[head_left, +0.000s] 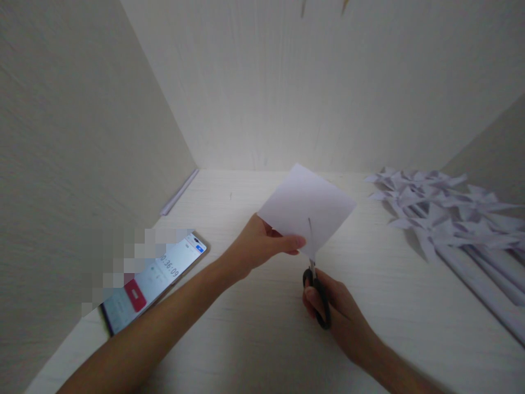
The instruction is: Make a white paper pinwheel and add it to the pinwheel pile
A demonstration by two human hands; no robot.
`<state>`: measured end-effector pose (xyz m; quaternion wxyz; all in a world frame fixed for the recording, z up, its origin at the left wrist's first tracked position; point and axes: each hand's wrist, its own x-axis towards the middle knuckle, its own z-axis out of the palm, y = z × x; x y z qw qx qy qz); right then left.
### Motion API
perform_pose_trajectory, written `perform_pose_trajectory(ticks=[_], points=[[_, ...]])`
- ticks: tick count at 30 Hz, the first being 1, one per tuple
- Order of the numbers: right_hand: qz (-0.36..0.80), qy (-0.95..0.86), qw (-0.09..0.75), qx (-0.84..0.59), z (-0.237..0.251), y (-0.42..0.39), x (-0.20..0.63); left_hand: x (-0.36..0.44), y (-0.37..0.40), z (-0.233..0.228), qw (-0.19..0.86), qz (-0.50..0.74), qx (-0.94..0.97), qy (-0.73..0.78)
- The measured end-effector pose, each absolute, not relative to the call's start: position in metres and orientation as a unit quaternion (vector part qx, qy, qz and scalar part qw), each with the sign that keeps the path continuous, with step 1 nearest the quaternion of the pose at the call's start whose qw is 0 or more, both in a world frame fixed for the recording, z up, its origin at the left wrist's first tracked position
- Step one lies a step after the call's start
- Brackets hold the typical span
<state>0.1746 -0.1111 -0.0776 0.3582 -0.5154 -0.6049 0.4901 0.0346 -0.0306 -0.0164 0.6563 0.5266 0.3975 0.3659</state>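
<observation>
My left hand [273, 241] pinches a white square sheet of paper [305, 191] near its lower left edge, thumb on top. The sheet is held above the table, one corner pointing toward me. In my right hand [328, 301] is a pair of scissors [322, 309] with black handles, fingers in the loops. Its blades meet the sheet at the near corner, where a dark slit runs inward toward the middle. Part of the blades is hidden by the paper.
Several folded paper pinwheels [435, 219] with rolled paper sticks [476, 279] lie piled at the right. A phone [164, 276] with a running timer rests at the left, partly blurred out. A rolled paper stick [179, 192] lies along the left wall. Walls [279, 98] enclose the white table [246, 339].
</observation>
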Motion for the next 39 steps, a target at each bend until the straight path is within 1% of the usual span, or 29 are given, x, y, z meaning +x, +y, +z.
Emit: perform_pose_trajectory(ticks=[6, 11, 14, 20, 27, 33, 35, 39], points=[[0.482, -0.606, 0.357, -0.522, -0.079, -0.111, 0.175, 0.034, -0.029, -0.017, 0.643, 0.378, 0.535, 0.396], [0.492, -0.608, 0.345, -0.520, -0.077, -0.110, 0.174, 0.028, -0.020, -0.014, 0.617, 0.468, 0.505, 0.382], [0.493, -0.606, 0.346, -0.520, -0.076, -0.111, 0.174, 0.024, -0.015, -0.013, 0.603, 0.488, 0.496, 0.390], [0.508, -0.603, 0.370, -0.491, -0.078, -0.111, 0.174, 0.023, -0.016, -0.013, 0.625, 0.459, 0.495, 0.392], [0.527, -0.599, 0.395, -0.455, -0.079, -0.112, 0.176, 0.024, -0.022, -0.013, 0.681, 0.366, 0.530, 0.348], [0.525, -0.603, 0.391, -0.455, -0.079, -0.111, 0.176, 0.031, -0.031, -0.015, 0.671, 0.338, 0.560, 0.351], [0.524, -0.604, 0.390, -0.457, -0.080, -0.111, 0.176, 0.033, -0.032, -0.015, 0.649, 0.356, 0.566, 0.364], [0.527, -0.599, 0.393, -0.458, -0.080, -0.111, 0.178, 0.034, -0.029, -0.014, 0.585, 0.453, 0.547, 0.391]])
